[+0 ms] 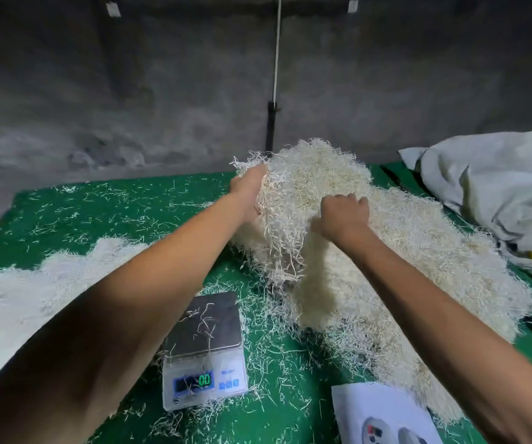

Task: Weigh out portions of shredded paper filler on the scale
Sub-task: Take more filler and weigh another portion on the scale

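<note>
Head view: left hand (pixel 248 190) and right hand (pixel 345 216) both grasp a clump of shredded paper filler (pixel 306 200) beyond the digital scale (pixel 205 350) on the green worktop (pixel 98 216).

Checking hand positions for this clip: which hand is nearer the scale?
Right. The right hand grips filler up and right of the scale; the left hand holds the clump's far left side, farther back.
</note>
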Tool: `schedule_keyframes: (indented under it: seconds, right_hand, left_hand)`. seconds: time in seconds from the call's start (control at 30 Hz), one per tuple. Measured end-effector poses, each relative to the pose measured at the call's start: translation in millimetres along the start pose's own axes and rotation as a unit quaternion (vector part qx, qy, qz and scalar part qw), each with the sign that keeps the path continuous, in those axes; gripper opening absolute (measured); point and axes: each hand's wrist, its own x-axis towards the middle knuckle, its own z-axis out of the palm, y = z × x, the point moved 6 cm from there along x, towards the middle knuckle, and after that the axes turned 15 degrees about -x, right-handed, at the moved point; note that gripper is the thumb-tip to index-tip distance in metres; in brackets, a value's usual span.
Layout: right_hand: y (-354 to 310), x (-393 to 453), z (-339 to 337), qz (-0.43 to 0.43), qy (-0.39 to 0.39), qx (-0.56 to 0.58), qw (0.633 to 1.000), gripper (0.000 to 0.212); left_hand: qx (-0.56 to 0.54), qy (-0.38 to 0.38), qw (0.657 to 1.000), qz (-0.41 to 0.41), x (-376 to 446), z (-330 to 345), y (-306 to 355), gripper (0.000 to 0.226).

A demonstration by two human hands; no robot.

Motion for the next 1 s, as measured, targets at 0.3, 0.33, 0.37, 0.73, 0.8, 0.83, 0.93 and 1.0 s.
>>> schedule_keyframes:
  seconds: [0.3, 0.33, 0.37, 0.73, 0.8, 0.83, 0.93, 1.0]
  right_hand:
    - [-67.9, -21.8, -26.9, -0.011, -0.202, 0.651, 0.731, 0.03]
    - [-70.5, -23.3, -29.2, 0.025, -0.207, 0.693, 0.691, 0.022]
    - [-71.3, -24.9, -31.6, 0.063, -0.204, 0.727, 0.652, 0.019]
    - [-141.2, -53.3, -50.3, -0.027, 0.033, 0.581, 0.813, 0.054]
    - [-152.3, -58.2, -46.5, -0.082, 0.072, 0.407, 0.907, 0.055]
    - [-158.0, -57.3, -38.2, -0.095, 0.041, 0.392, 0.914, 0.057]
    - [-177.4, -61.2, -7.9, -0.119, -0.155, 0.544, 0.816, 0.066]
    - [-188.4, -63.2, 8.0, -0.117, -0.193, 0.564, 0.795, 0.071]
  left_hand:
    - [0.052, -0.057, 0.996, 0.04, -14.6, -10.9, 7.2, 0.075]
    - [0.085, -0.068, 0.993, 0.043, -17.8, -17.5, 1.9, 0.07]
    - [0.095, -0.09, 0.991, 0.027, -20.4, -24.5, -5.9, 0.064]
    - [-0.225, -0.134, 0.96, -0.104, -48.6, -82.1, -31.3, 0.047]
    - [-0.133, -0.08, 0.987, -0.049, -38.3, -113.0, -31.4, 0.053]
    - [-0.075, -0.033, 0.996, -0.021, -32.6, -132.7, -32.6, 0.065]
    - [0.035, 0.0, 0.999, 0.01, -22.2, -175.1, -41.3, 0.084]
    - [-0.014, -0.04, 0.999, -0.022, -19.3, -191.1, -54.2, 0.114]
